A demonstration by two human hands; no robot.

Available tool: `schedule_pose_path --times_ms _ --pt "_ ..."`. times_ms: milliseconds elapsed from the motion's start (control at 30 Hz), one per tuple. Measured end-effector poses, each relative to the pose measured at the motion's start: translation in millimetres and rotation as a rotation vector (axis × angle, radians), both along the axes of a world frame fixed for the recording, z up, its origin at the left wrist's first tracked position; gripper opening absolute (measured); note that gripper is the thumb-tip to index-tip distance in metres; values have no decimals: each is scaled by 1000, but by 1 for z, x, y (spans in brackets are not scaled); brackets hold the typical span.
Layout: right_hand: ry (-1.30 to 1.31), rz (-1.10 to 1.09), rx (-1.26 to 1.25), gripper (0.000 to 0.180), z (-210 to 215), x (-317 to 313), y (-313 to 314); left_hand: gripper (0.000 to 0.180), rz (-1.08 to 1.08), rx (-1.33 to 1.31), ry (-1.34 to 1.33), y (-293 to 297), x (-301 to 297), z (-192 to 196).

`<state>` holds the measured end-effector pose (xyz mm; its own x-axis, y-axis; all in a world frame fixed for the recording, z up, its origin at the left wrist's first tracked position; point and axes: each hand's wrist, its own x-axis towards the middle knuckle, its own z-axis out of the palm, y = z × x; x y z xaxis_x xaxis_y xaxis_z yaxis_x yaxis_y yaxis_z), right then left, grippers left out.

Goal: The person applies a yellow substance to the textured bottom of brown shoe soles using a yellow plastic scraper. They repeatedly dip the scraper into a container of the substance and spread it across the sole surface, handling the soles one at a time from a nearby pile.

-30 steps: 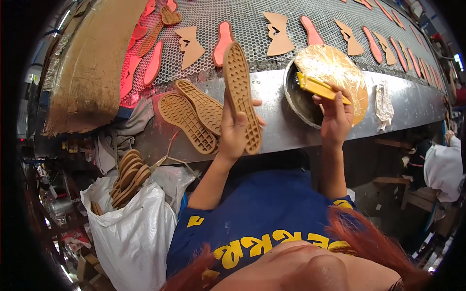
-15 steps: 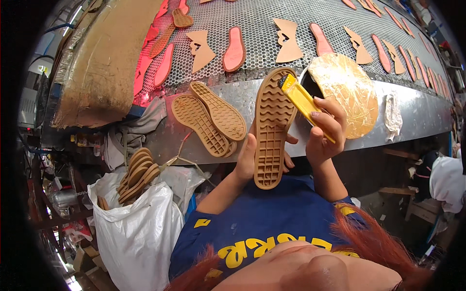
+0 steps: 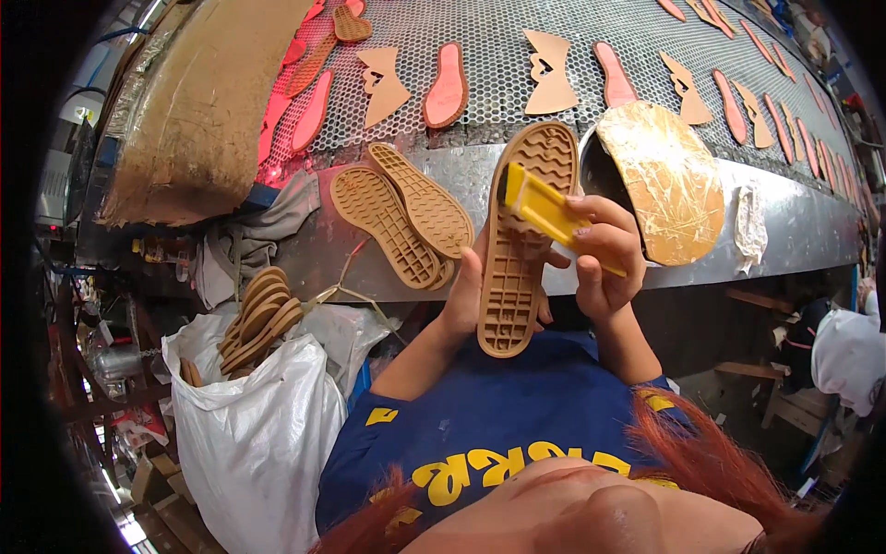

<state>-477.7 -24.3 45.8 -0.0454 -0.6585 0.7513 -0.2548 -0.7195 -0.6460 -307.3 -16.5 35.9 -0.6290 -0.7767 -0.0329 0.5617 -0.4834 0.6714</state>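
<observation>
My left hand (image 3: 465, 294) is closed on a tan shoe sole (image 3: 508, 309), held upright in front of me with its grooved tread facing up. In my right hand (image 3: 609, 254) is a flat yellow-handled brush (image 3: 546, 201), gripped between thumb and fingers. Its dark bristle end lies over the left edge of the sole, around the upper middle; whether it touches cannot be told. Left of my hands, several more tan soles (image 3: 383, 217) lie stacked on the metal table edge (image 3: 318, 268). Behind my right hand stands a dark container with a round, glue-streaked tan lid (image 3: 664, 185) partly over it.
A mesh conveyor (image 3: 498, 69) carries pink insoles (image 3: 447, 88) and tan cut-out pieces (image 3: 551, 74). A white sack (image 3: 258, 425) with several soles (image 3: 263, 319) stands at the lower left. Worn cardboard (image 3: 198, 111) covers the far left; a crumpled white piece (image 3: 750, 226) lies right.
The brush has moved left and down across the sole, from its upper right edge to its left edge. The sole has tipped slightly; the left hand keeps its hold.
</observation>
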Motion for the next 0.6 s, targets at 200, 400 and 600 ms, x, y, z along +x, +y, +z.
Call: schedule_pose_path --times_ms 200,400,600 --pt "-61 229 89 21 -2 6 17 84 84 170 -11 -4 4 -3" --pt "-54 339 178 18 4 12 33 89 179 110 182 -26 0 -9" --pt "-132 466 233 16 6 6 35 85 270 161 69 -36 0 -7"
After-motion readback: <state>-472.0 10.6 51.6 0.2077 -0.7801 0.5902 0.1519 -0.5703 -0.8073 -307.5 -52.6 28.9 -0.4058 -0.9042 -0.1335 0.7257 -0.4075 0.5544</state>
